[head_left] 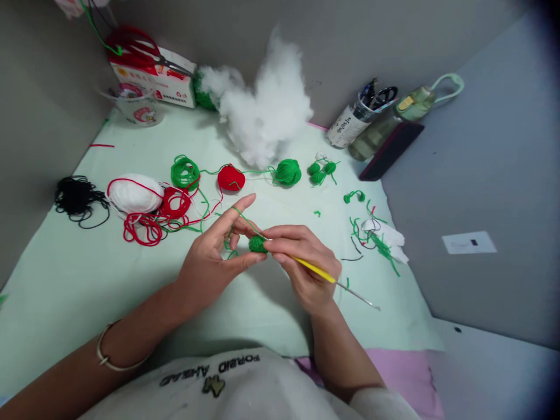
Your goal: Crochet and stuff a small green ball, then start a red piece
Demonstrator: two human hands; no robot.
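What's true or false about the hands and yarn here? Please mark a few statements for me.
1. The left hand holds a green crocheted piece. True.
2. The right hand grips a hook with a blue handle. False: the handle is yellow.
3. A bracelet circles the left arm. True.
4. The black yarn lies to the right of the white ball. False: it lies to the left.
5. The white fluff is farther from the person than the red ball. True.
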